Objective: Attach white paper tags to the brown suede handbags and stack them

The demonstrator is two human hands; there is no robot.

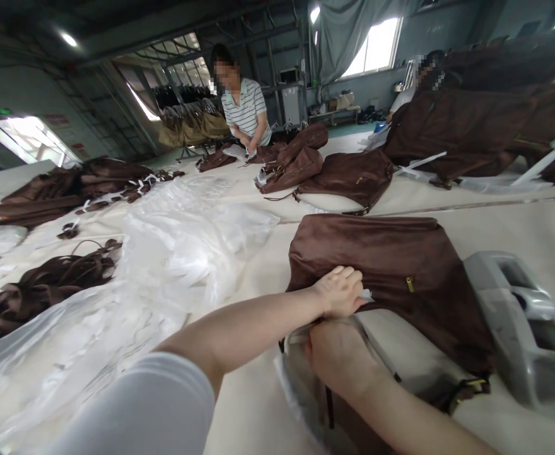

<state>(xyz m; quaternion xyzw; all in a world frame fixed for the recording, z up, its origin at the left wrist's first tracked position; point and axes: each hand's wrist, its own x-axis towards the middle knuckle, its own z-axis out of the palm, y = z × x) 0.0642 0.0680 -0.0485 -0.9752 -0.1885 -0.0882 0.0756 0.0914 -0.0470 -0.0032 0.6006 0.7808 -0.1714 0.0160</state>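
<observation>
Now | L hand (340,292) curled on brn bag (381,243) | R hand (338,355) beside | grips: can't tell

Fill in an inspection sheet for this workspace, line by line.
Surface: pale table, dark line running across it.
Job's things: brown bag with brass-coloured zip pull.
Clutter: plastic wrap; dark straps; grey plastic object beside the bag; other brown bags beyond.
Grip: left hand on the bag, small pale piece by its fingers; right hand just below, fingertips hidden.
Cables: nothing seen.
Surroundings: person in a striped top across the table; another person, partly hidden; bright window.
</observation>
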